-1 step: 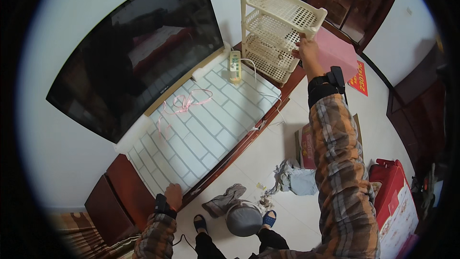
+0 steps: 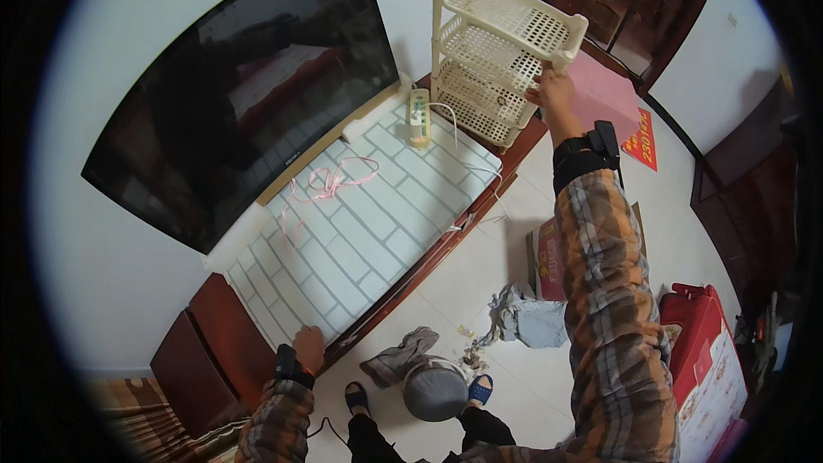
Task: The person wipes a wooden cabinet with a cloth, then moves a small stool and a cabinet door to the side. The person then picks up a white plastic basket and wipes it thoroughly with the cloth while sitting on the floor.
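Observation:
My right hand (image 2: pixel 554 93) reaches far out and grips the near right corner of a cream plastic shelf rack (image 2: pixel 514 9). The rack has several perforated tiers and stands at the far end of a low reddish-brown cabinet (image 2: pixel 225 326). At the cabinet's near left end, my left hand (image 2: pixel 309 347) rests against the edge of the brick-patterned cover (image 2: pixel 377 223). Its fingers are mostly hidden. A loose pink ribbon (image 2: pixel 330 182) lies on the cover, and a power strip (image 2: pixel 419 120) with a white cord sits beside the rack.
A large television (image 2: pixel 249 94) stands along the wall behind the cover. On the floor are a grey round stool (image 2: pixel 435 393), crumpled cloths (image 2: pixel 536 319), a cardboard box (image 2: pixel 547 261) and a red case (image 2: pixel 694 326). A pink box (image 2: pixel 600 90) is beyond my right hand.
My right hand and the rack have shifted very slightly to the right. My left hand stays at the cabinet's edge.

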### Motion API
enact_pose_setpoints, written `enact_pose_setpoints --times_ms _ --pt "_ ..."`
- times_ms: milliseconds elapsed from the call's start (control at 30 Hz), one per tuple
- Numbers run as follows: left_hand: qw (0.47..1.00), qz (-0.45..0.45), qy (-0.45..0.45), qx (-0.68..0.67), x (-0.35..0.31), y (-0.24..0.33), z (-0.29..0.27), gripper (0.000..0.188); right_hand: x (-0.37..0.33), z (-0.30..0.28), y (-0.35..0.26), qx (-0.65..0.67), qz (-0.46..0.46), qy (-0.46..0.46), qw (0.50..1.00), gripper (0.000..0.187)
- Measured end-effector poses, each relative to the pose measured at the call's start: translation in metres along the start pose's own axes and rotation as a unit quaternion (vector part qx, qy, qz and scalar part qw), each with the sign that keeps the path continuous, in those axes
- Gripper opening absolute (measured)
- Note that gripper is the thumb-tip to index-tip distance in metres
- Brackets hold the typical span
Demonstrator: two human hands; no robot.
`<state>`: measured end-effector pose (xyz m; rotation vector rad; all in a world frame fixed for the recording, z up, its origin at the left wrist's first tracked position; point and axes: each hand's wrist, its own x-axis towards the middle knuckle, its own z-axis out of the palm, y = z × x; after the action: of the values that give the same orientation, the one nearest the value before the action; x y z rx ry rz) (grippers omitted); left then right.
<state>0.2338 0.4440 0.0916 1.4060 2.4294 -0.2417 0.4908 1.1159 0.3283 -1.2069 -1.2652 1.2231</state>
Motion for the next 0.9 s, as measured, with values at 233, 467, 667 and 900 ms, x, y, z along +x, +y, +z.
enact_pose_setpoints --times_ms 233,467,667,900 --pt "1.000 -0.001 -0.011 -0.021 0.002 -0.002 -0.005 0.025 0.000 -0.097 0.030 0.069 -0.099 0.004 0.993 0.039" --pt "1.000 0.005 0.000 0.014 0.004 -0.001 -0.010 0.020 -0.068 -0.257 0.017 -0.016 -0.162 -0.039 0.986 0.058" --pt "0.999 0.024 0.024 -0.041 0.004 -0.003 -0.009 0.019 -0.224 -0.380 0.020 -0.096 -0.142 0.024 0.985 0.074" --pt "0.999 0.020 0.025 -0.013 0.002 0.005 -0.023 0.031 -0.406 -0.401 0.111 -0.065 0.011 0.042 0.997 0.078"
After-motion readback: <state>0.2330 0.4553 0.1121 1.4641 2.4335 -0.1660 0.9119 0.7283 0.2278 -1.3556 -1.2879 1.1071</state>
